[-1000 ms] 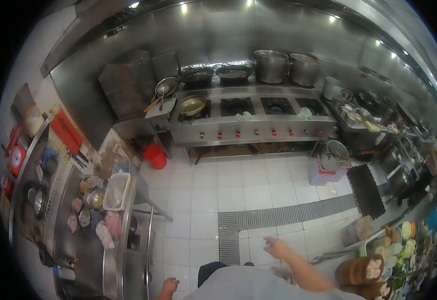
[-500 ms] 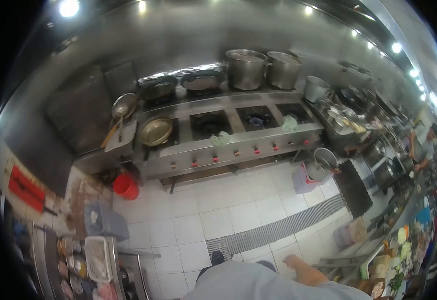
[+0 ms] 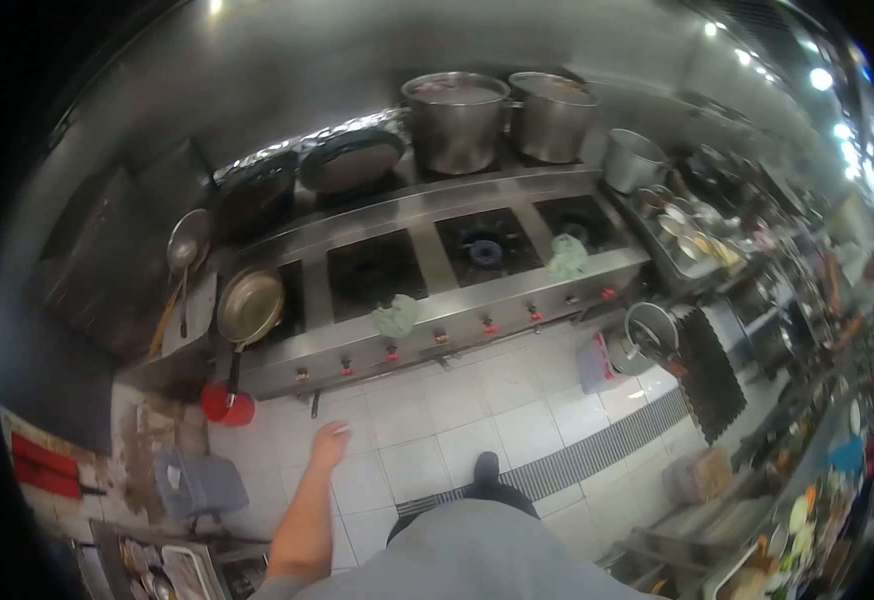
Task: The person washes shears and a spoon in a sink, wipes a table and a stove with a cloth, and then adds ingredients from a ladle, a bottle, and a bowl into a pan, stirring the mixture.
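Resting on the leftmost burner [image 3: 294,293]: a frying pan [image 3: 250,308]

Its handle [image 3: 234,370] is jutting past the front of a steel gas range [image 3: 462,312]. Nearby, the left hand [image 3: 329,446] is hovering above white floor tiles [image 3: 477,405]; blur is hiding whether its fingers are open or closed. Two stockpots [image 3: 457,130] are standing along the back, before a metal wall [image 3: 337,60].

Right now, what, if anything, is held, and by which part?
Nothing shows in the left hand; the right hand is out of view, so its hold cannot be told.
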The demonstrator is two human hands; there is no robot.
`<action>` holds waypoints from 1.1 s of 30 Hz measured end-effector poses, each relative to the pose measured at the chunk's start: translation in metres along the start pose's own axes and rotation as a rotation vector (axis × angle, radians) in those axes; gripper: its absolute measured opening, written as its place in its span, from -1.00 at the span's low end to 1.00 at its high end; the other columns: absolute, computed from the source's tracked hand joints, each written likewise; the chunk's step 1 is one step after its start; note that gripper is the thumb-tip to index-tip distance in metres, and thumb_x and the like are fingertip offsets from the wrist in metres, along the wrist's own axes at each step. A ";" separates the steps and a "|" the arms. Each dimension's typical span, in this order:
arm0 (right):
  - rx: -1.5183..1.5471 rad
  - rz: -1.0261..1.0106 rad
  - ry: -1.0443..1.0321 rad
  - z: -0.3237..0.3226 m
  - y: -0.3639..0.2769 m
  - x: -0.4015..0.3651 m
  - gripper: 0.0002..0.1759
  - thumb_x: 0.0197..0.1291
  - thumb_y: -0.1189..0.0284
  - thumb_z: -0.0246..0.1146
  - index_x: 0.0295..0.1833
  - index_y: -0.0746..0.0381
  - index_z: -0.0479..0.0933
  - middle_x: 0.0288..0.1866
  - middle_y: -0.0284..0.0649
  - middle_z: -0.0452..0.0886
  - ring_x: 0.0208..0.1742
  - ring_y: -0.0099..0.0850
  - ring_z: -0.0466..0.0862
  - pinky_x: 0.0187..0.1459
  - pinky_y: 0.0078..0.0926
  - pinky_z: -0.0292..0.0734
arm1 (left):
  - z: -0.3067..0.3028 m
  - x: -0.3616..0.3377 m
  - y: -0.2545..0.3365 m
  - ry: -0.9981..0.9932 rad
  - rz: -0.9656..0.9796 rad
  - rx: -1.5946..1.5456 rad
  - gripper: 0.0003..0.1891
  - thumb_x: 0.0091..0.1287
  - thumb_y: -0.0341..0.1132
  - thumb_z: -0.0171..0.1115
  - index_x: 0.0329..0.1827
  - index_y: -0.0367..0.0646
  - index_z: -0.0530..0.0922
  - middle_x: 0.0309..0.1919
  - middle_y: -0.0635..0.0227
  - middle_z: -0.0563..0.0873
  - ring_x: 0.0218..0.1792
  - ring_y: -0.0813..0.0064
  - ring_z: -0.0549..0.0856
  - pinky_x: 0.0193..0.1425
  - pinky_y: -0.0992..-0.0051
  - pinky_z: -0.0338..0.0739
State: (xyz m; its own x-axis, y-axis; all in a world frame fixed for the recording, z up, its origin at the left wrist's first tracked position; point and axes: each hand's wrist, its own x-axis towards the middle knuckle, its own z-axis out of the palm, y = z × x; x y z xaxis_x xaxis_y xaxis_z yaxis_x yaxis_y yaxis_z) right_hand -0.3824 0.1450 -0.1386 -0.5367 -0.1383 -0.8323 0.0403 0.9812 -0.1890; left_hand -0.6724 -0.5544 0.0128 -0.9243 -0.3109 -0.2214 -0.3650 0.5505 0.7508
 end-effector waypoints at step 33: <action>0.394 -0.003 1.016 -0.711 -0.187 0.299 -0.37 0.16 0.36 0.37 0.37 0.23 0.46 0.42 0.11 0.42 0.43 0.06 0.44 0.39 -0.10 0.42 | -0.021 0.256 0.040 0.091 0.038 0.525 -0.80 0.06 -0.31 0.48 -0.28 -0.14 0.72 0.27 -0.19 0.60 0.32 -0.16 0.55 0.39 0.05 0.47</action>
State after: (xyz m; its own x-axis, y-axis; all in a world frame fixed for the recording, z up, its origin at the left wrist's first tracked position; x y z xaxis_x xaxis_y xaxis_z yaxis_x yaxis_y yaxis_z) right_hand -1.1492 0.0165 0.0185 -0.9759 0.2133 -0.0463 0.2079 0.8440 -0.4944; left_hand -0.9215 -0.6280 -0.0005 -0.9329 -0.3369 -0.1277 -0.3602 0.8689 0.3395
